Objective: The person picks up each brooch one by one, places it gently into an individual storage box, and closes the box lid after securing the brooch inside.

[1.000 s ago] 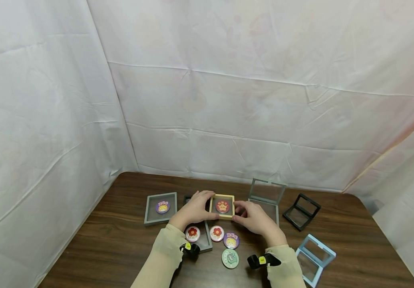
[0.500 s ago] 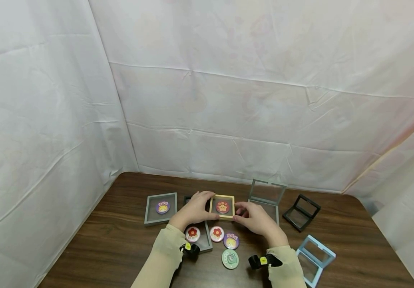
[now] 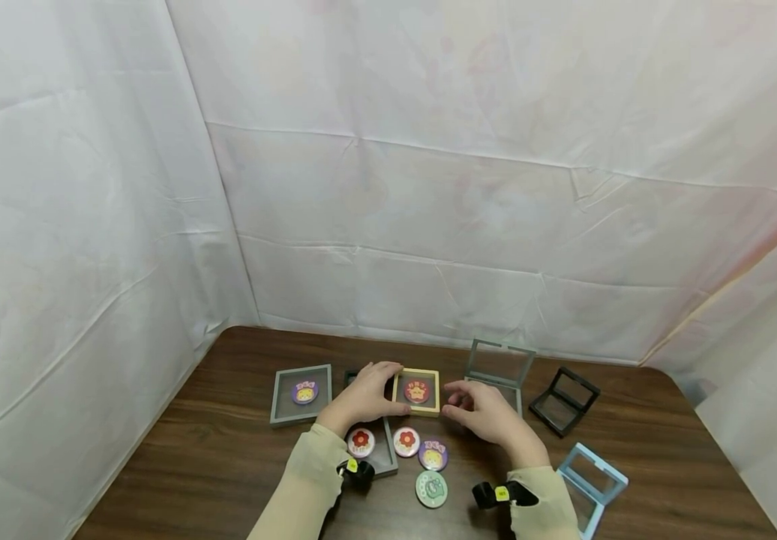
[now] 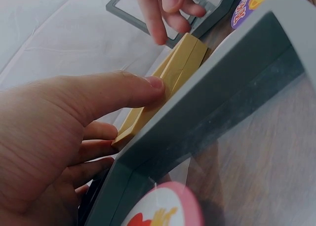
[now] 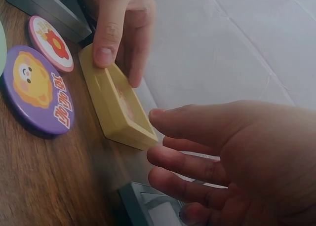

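While your left hand (image 3: 365, 396) pinches the yellow square frame (image 3: 428, 411) between thumb and fingers at its left side, the frame lies flat just to the right of this grip, with a red star badge (image 3: 417, 391) inside. Your right hand (image 3: 486, 414) is released, its fingers loosely bent, just beside the frame's right edge and apart from it. Below your left palm is a gray frame (image 3: 388, 448) with a flower badge (image 3: 361, 442), partly hidden by your wrist; a black frame (image 3: 350, 375) shows behind the hand. Between your wrists lie another flower badge (image 3: 406, 442), a purple lion badge (image 3: 433, 455) and a green badge (image 3: 432, 489). An unfolded gray frame (image 3: 496, 382) stands right behind your right fingers, and an unfolded black frame (image 3: 565, 401) is farther to their right.
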{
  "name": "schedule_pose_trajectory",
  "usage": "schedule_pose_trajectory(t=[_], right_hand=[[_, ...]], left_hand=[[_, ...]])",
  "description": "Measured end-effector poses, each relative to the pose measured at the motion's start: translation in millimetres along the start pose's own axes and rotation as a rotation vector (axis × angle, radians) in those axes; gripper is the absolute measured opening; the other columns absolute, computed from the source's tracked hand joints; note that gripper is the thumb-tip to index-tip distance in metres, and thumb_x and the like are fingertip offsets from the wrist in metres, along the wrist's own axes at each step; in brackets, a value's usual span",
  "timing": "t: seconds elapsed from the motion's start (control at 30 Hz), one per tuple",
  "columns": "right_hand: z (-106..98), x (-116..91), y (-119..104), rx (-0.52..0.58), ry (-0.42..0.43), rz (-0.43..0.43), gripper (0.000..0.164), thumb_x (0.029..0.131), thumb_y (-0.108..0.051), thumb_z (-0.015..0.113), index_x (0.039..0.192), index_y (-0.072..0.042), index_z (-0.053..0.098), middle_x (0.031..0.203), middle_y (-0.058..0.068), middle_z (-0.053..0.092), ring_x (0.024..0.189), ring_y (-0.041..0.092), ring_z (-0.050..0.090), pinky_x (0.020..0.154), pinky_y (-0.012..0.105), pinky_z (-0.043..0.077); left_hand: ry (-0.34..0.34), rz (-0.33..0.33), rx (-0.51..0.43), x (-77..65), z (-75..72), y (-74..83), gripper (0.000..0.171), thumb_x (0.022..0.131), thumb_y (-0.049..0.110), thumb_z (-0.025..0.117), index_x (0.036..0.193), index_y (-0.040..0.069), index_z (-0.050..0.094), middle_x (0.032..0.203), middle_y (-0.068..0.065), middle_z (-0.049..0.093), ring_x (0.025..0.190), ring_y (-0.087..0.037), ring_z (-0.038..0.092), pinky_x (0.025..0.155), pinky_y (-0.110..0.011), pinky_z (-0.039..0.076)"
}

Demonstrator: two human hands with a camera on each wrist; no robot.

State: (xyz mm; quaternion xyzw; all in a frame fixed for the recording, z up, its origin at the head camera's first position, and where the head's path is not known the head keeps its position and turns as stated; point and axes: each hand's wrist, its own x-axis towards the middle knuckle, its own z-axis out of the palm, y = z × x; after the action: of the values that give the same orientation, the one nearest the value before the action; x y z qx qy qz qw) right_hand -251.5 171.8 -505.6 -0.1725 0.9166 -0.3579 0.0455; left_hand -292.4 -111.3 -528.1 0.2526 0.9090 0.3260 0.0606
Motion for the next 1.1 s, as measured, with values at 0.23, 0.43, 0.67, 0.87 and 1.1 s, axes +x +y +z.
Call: schedule_pose_trajectory(t=[0.23, 0.43, 0.67, 0.87, 1.1], right_hand=[[-9, -12, 5, 0.000, -0.007, -0.001, 0.040, 0.106, -0.022, 0.077, 0.141, -0.004, 0.070, 0.110, -0.004, 0.073, 0.097, 0.014, 0.068, 0.079, 0.034, 0.056], [-19, -22, 12, -0.004, 0.010, -0.012, 0.043, 0.107, -0.024, 0.075, 0.144, -0.003, 0.069, 0.109, -0.005, 0.075, 0.100, 0.014, 0.070, 0.084, 0.039, 0.058], [-32, -30, 17, -0.029, 0.105, 0.016, 0.043, 0.105, -0.026, 0.077, 0.142, -0.005, 0.070, 0.115, 0.000, 0.075, 0.104, 0.017, 0.072, 0.086, 0.043, 0.060], [-44, -34, 23, -0.101, 0.259, 0.030, 0.036, 0.104, -0.021, 0.078, 0.136, -0.004, 0.072, 0.112, 0.004, 0.074, 0.103, 0.024, 0.074, 0.087, 0.050, 0.058], [-54, -38, 29, -0.087, 0.360, 0.110, 0.034, 0.107, -0.021, 0.074, 0.133, 0.001, 0.070, 0.115, 0.012, 0.072, 0.107, 0.032, 0.070, 0.091, 0.055, 0.057]], left_hand=[[-0.004, 0.007, -0.003, -0.5, 2.9, -0.8, 0.085, 0.095, 0.042, 0.087, 0.162, 0.003, 0.050, 0.165, -0.019, 0.049, 0.157, -0.041, 0.040, 0.132, -0.059, 0.020], [0.006, 0.009, 0.009, 0.1, 3.6, -2.7, 0.084, 0.095, 0.041, 0.087, 0.161, 0.003, 0.052, 0.164, -0.018, 0.050, 0.157, -0.040, 0.041, 0.132, -0.058, 0.020], [0.008, 0.011, -0.001, 0.2, 1.9, -3.5, 0.084, 0.094, 0.040, 0.088, 0.161, 0.003, 0.051, 0.164, -0.019, 0.050, 0.157, -0.040, 0.041, 0.132, -0.059, 0.019], [0.012, 0.009, -0.009, -0.1, 1.3, -6.0, 0.085, 0.094, 0.040, 0.088, 0.161, 0.003, 0.051, 0.165, -0.019, 0.049, 0.157, -0.042, 0.039, 0.132, -0.060, 0.021], [0.018, 0.010, -0.016, -0.7, 0.4, -7.5, 0.086, 0.093, 0.039, 0.089, 0.161, 0.003, 0.051, 0.164, -0.020, 0.050, 0.157, -0.043, 0.039, 0.131, -0.061, 0.022]])
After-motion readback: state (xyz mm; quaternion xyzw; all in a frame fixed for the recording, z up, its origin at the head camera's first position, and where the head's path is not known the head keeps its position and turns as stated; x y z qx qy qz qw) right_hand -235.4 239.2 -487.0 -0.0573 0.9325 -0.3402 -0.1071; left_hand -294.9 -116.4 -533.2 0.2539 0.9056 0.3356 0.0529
